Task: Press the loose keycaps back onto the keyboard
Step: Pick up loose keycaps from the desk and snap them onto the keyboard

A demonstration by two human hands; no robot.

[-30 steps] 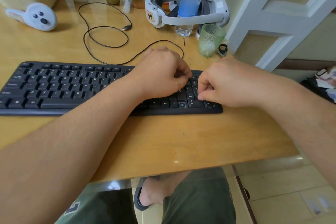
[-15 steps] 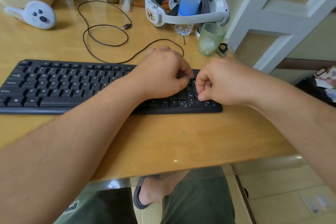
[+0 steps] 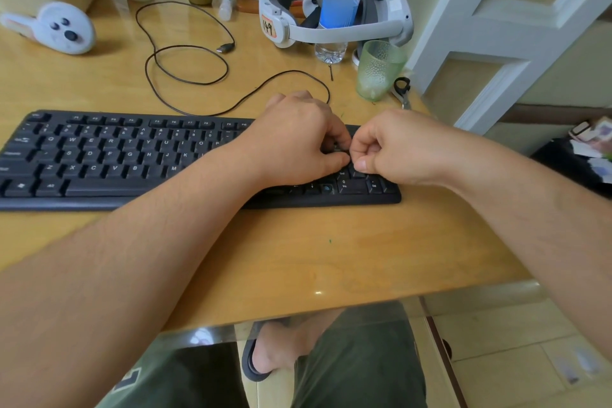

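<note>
A black keyboard (image 3: 132, 156) lies across the left and middle of the frame on a wooden worktop (image 3: 298, 258), its long edge running nearly level. One socket in its bottom row, right of the arrow keys, is bare and shows a blue stem (image 3: 327, 188). Both hands meet over the keyboard's right end, knuckles up. The left hand (image 3: 298, 139) reaches in from the lower left, fingers curled under and thumb stretched toward the right; something small and dark sits at its fingertips, too hidden to tell whether it is a loose keycap. The right hand (image 3: 394, 146) comes in from the right edge, fingers curled tight, thumb tip pressed down on a key just above the numpad's bottom row.

Behind the keyboard a thin black cable (image 3: 185, 69) loops over the worktop. Toward the upper middle stand a white headset (image 3: 334, 20), a clear bottle (image 3: 341, 0) and a green tumbler (image 3: 379, 69). A white rabbit-shaped toy (image 3: 63, 28) lies at the upper left.
</note>
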